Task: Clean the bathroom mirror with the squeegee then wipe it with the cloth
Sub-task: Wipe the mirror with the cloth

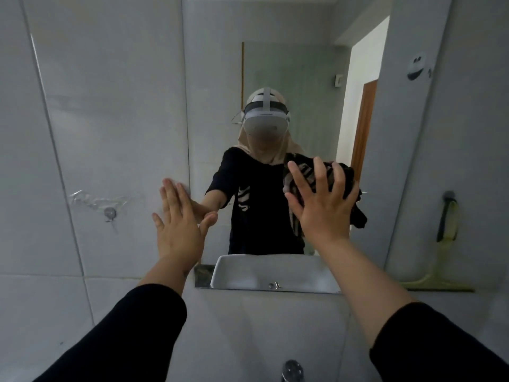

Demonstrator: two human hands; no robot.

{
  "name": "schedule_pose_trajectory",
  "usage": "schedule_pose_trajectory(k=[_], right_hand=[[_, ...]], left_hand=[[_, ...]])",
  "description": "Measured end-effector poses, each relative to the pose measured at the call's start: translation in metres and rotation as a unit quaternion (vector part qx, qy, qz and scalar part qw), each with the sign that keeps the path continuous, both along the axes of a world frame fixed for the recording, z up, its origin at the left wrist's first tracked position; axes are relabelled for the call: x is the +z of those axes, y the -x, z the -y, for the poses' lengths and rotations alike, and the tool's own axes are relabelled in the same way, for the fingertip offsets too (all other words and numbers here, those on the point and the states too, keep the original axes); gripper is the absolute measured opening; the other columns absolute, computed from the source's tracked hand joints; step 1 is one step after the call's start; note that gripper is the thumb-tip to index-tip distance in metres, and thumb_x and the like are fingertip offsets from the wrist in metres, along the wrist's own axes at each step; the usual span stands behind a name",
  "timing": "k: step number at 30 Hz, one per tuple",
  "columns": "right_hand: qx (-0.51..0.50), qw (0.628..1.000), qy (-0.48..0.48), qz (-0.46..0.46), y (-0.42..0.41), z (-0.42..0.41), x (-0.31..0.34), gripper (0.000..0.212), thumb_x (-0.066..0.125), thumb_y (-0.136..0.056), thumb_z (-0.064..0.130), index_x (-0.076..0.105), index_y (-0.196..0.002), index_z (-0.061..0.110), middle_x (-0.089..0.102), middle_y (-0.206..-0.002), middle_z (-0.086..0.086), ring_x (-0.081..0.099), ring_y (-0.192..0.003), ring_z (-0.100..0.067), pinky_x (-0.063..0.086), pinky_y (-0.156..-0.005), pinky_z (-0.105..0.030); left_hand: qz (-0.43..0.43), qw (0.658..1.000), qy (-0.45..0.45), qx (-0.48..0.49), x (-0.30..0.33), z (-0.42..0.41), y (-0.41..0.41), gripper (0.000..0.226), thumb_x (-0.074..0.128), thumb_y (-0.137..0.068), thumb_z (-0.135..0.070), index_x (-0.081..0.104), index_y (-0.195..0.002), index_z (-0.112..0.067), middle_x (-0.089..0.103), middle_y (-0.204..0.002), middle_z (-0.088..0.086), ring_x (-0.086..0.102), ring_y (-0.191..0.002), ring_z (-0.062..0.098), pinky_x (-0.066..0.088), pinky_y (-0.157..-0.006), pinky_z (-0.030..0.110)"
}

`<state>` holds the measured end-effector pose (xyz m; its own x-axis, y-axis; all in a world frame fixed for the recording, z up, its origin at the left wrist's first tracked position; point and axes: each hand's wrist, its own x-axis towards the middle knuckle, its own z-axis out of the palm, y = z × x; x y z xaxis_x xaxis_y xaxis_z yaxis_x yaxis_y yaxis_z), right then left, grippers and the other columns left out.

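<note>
The bathroom mirror (289, 64) hangs on the tiled wall straight ahead and reflects a person wearing a headset. My right hand (321, 199) presses a dark, striped cloth (355, 188) flat against the mirror's lower right area, fingers spread over it. My left hand (180, 219) lies flat and open on the mirror's left edge, half on the tile, holding nothing. The squeegee (443, 257), yellowish with a dark handle, hangs on the wall to the right of the mirror, apart from both hands.
A white sink (264, 321) sits below the mirror, with a chrome tap (293, 370) at the bottom edge. A small hook (110, 213) is fixed on the left tiles. A white fitting (418, 64) is mounted high on the right wall.
</note>
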<state>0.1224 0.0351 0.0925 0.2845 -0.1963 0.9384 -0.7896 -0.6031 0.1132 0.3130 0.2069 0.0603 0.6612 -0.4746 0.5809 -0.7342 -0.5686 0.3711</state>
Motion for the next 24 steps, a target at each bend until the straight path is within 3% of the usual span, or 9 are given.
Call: schedule_pose_trajectory(k=[6,15,24], right_hand=[[-0.032,0.994,-0.086,0.052,0.053,0.031,-0.005,0.054,0.019,-0.096,0.057,0.013,-0.147,0.040,0.022,-0.144,-0.008,0.026,-0.125,-0.037,0.037,-0.091,-0.062],[-0.058,0.960,-0.184,0.204,0.070,0.047,-0.031,0.056,0.030,-0.097,0.051,0.022,-0.148,0.031,0.031,-0.143,-0.014,0.029,-0.120,-0.036,0.041,-0.086,-0.060],[-0.010,0.973,-0.146,0.178,0.005,0.005,-0.055,0.055,0.026,-0.098,0.053,0.013,-0.148,0.035,0.024,-0.146,-0.008,0.028,-0.126,-0.037,0.036,-0.092,-0.063]], left_hand=[[0.001,1.000,0.015,-0.027,-0.002,0.001,-0.002,0.094,0.036,-0.089,-0.057,-0.021,-0.146,-0.008,-0.033,-0.154,0.009,-0.024,-0.144,0.023,0.009,-0.117,0.054],[0.016,0.999,0.028,-0.031,-0.005,0.004,-0.005,0.091,0.041,-0.091,-0.050,-0.015,-0.148,-0.005,-0.030,-0.155,0.012,-0.023,-0.144,0.024,0.007,-0.118,0.051],[0.009,0.999,0.031,-0.035,-0.004,0.003,-0.004,0.096,0.027,-0.083,-0.062,-0.018,-0.147,-0.007,-0.032,-0.154,0.010,-0.026,-0.143,0.022,0.006,-0.118,0.049]])
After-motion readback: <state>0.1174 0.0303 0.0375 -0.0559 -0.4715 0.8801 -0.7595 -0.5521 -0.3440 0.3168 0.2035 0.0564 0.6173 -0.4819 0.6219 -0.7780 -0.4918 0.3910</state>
